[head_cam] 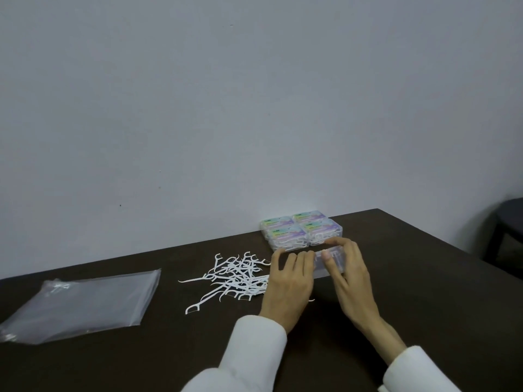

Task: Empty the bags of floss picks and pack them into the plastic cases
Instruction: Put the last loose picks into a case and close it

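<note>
Head view. Four filled cases [301, 231], lids closed, stand in a two-by-two block at the far edge of the table [424, 278], against the wall. Just in front of them lies a fifth, clear case [331, 263], gripped from both sides: the left hand [288, 281] grasps its left end, the right hand [349, 274] its right end, fingertips along the top edge. Whether its lid is open or it holds any picks cannot be told. A loose pile of picks [235, 274] lies beside the left hand, unpacked. Well to the left, flat bags [79, 305] appear emptied. Judged progress: four cases done, one in hand, the pile remaining.
</note>
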A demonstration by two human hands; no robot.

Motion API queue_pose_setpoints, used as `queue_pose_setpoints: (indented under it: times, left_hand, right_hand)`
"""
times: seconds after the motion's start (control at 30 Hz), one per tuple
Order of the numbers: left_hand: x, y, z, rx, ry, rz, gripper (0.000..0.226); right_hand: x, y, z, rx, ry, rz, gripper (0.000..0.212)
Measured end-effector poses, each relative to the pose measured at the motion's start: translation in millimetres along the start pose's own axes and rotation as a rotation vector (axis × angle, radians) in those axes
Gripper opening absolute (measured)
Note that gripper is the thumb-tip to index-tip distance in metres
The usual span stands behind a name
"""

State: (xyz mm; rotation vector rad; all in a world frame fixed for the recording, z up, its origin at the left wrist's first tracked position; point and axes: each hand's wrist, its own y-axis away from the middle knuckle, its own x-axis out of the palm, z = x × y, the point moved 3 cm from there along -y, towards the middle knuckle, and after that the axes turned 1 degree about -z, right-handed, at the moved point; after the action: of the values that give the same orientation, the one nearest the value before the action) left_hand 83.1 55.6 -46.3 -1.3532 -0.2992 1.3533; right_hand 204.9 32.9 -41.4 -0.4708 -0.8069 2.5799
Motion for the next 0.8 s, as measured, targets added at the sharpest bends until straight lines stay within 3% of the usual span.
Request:
queue_pose_setpoints:
  times: [0.2,0.43,0.53,0.7,0.8]
  left_hand:
    - [-5,-2,8,-0.111,0.023,0.005,0.059]
    - [-3,1,12,-0.228,0.122,0.012,0.065]
    - [-1,3,16,-0.306,0.107,-0.063,0.035]
    - [-3,8,24,-0.47,0.173,0.018,0.04]
    - [-2,11,28,-0.5,0.2,0.039,0.039]
  right_hand:
    - [2,3,3,-0.058,0.048,0.032,0.051]
    - [2,4,5,-0.108,0.163,0.091,0.029]
    - [-4,2,2,-0.099,0.192,0.015,0.032]
    - [-12,0,-13,0.116,0.117,-0.004,0.06]
    - [-14,-1,-22,0.3,0.147,0.038,0.064]
